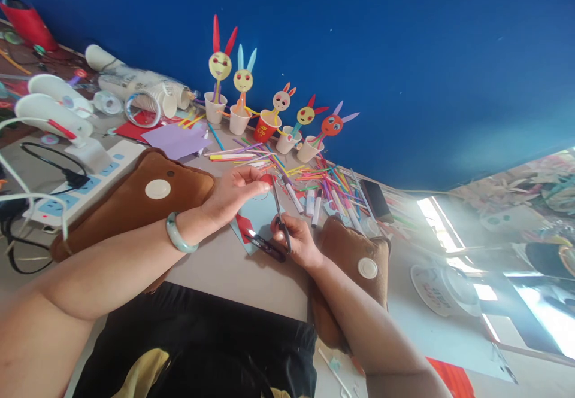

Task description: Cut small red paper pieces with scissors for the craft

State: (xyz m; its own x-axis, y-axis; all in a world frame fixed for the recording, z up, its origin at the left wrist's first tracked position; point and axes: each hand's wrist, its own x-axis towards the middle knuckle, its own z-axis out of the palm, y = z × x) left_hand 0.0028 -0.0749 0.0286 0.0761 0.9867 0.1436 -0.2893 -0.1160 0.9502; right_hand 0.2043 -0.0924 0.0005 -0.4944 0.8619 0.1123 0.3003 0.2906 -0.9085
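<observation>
My left hand (240, 191) pinches a small piece of red paper (266, 179) between thumb and fingertips. Close to that paper, a pair of scissors (277, 203) points up from my right hand (296, 239), whose fingers are wrapped through the dark handles. Whether the blades touch the paper I cannot tell. Beneath both hands lies a light blue sheet (258, 209) with a round outline drawn on it. On its lower part rests a red paper scrap (244, 225), beside a black-handled tool (266, 247).
Several paper cups (239, 119) with rabbit-faced figures line the blue wall. Coloured sticks and markers (317, 206) are strewn before them. Brown cushions (353, 266) flank my arms. A power strip (85, 182) with cables is at left, a phone (376, 199) at right.
</observation>
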